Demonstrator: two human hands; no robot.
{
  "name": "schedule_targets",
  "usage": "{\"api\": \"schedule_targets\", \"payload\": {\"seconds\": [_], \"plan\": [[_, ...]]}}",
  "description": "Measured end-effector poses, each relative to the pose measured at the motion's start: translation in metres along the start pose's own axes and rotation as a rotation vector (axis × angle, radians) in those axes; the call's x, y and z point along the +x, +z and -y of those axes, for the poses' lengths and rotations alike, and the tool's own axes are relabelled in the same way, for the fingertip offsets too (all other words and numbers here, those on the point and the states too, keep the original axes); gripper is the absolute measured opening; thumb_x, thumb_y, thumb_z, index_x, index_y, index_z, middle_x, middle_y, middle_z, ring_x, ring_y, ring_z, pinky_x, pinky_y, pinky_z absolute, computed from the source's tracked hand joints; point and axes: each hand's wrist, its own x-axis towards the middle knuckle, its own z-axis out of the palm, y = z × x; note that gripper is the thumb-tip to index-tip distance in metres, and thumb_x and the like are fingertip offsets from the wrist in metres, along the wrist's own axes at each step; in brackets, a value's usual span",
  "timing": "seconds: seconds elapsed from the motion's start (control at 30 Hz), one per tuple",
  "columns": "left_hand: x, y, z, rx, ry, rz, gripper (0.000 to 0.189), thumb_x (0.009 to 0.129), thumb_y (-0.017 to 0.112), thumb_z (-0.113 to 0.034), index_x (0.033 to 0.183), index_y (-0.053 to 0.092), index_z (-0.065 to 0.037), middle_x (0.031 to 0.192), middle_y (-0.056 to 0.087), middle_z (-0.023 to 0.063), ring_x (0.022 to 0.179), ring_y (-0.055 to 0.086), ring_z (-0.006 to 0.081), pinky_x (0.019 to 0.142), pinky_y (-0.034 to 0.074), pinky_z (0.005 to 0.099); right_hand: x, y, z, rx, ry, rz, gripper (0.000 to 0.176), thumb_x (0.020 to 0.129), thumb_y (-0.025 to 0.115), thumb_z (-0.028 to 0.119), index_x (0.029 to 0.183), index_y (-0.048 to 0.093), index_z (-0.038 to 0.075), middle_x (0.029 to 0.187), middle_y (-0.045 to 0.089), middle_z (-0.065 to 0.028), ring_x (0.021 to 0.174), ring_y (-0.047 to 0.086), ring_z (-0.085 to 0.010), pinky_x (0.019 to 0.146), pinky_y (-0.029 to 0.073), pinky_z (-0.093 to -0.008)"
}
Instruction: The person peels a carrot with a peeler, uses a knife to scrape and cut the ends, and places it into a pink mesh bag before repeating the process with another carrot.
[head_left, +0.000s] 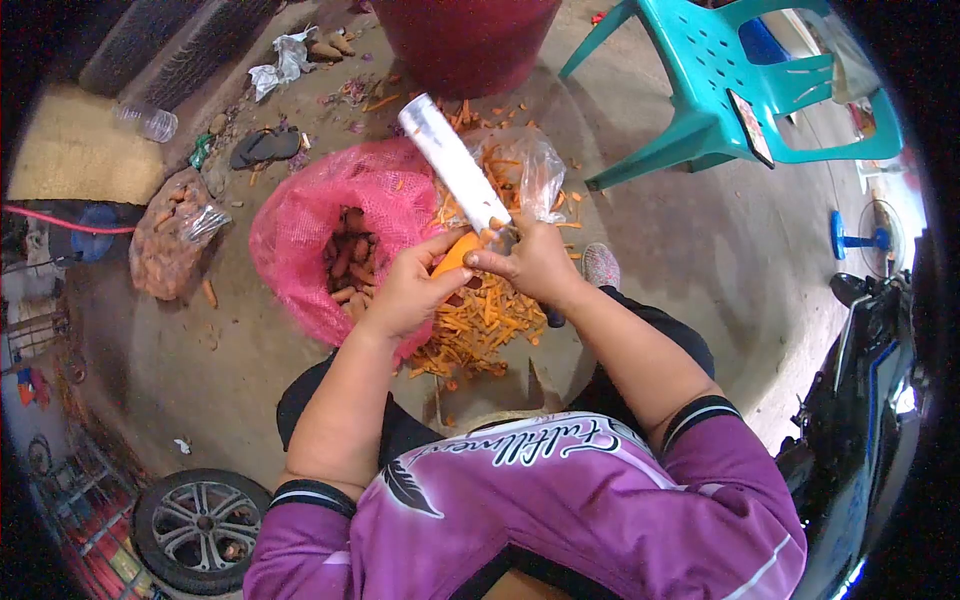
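Observation:
My left hand (410, 285) is closed round a peeled orange root vegetable (457, 256), perhaps a sweet potato. My right hand (535, 262) grips a large knife (452, 160). Its broad, bright blade points forward and to the left, and a dark handle end shows below the hand. The right thumb reaches over to the vegetable, and the blade's lower end lies close beside it. Beneath both hands, orange strips and pieces (480, 325) lie heaped on the floor. Left of them, a pink mesh sack (290, 225) gapes open, with several reddish-brown roots (350, 255) inside.
A clear plastic bag (540, 165) lies beyond the heap, before a big red tub (465, 45). At right stand a teal chair (710, 110) with a phone (750, 128) on it and a motorcycle (860, 400). A bag of roots (170, 240), a slipper (265, 148) and a wheel (203, 525) are left.

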Motion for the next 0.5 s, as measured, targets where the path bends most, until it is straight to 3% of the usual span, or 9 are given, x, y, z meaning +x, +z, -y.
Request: {"api": "schedule_targets", "payload": {"seconds": [0.13, 0.5], "plan": [[-0.0035, 0.0028, -0.0084, 0.108, 0.054, -0.04, 0.038, 0.069, 0.064, -0.002, 0.104, 0.052, 0.002, 0.094, 0.054, 0.0037, 0.083, 0.053, 0.0102, 0.074, 0.042, 0.0218, 0.0014, -0.0146, 0.0106, -0.033, 0.049, 0.018, 0.075, 0.047, 0.072, 0.057, 0.085, 0.055, -0.005, 0.075, 0.059, -0.0217, 0.072, 0.06, -0.0312, 0.065, 0.047, -0.0373], [0.0008, -0.0018, -0.0019, 0.319, 0.182, -0.064, 0.036, 0.062, 0.07, -0.006, 0.095, 0.058, 0.002, 0.088, 0.053, 0.0048, 0.084, 0.051, 0.0131, 0.077, 0.039, 0.0244, 0.0018, -0.0149, 0.0082, -0.16, 0.028, 0.012, 0.072, 0.047, 0.071, 0.059, 0.084, 0.058, -0.001, 0.074, 0.059, -0.0201, 0.07, 0.06, -0.0313, 0.063, 0.047, -0.0385]]}}
